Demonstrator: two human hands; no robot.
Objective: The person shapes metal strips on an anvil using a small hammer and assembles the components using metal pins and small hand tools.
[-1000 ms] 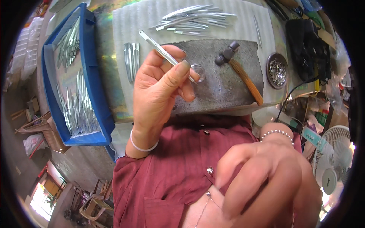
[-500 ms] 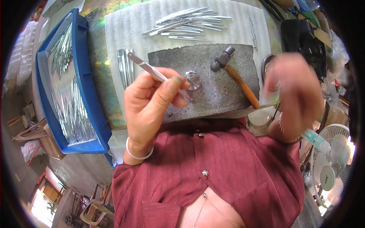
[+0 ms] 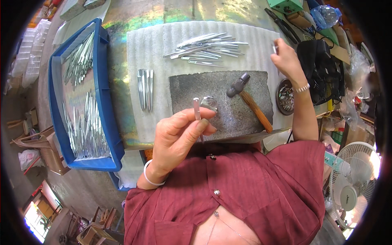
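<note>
My left hand [image 3: 181,132] pinches a slim, flat silver metal piece [image 3: 197,109], held upright over the front of a dark grey stone slab [image 3: 188,87]. Just behind its fingers, a round shiny metal disc [image 3: 210,102] lies on the slab. A ball-peen hammer [image 3: 254,107] with a wooden handle rests at the slab's right side. Over the foam sheet's right edge, my right hand [image 3: 287,59] is closed, with a thin metal piece [image 3: 275,49] showing at its fingertips; most of that piece is hidden.
Several silver pieces [image 3: 208,49] lie heaped on the white foam sheet [image 3: 159,41], with a neat row [image 3: 145,87] at left. A blue tray [image 3: 116,143] holds more. At right are a round bowl [image 3: 284,98] of small metal bits, pliers [image 3: 281,25] and a black bag [image 3: 316,61].
My right hand has moved away from the bowl, up and left to where a thin metal piece lay on the foam. My left hand has turned its piece from slanted to upright.
</note>
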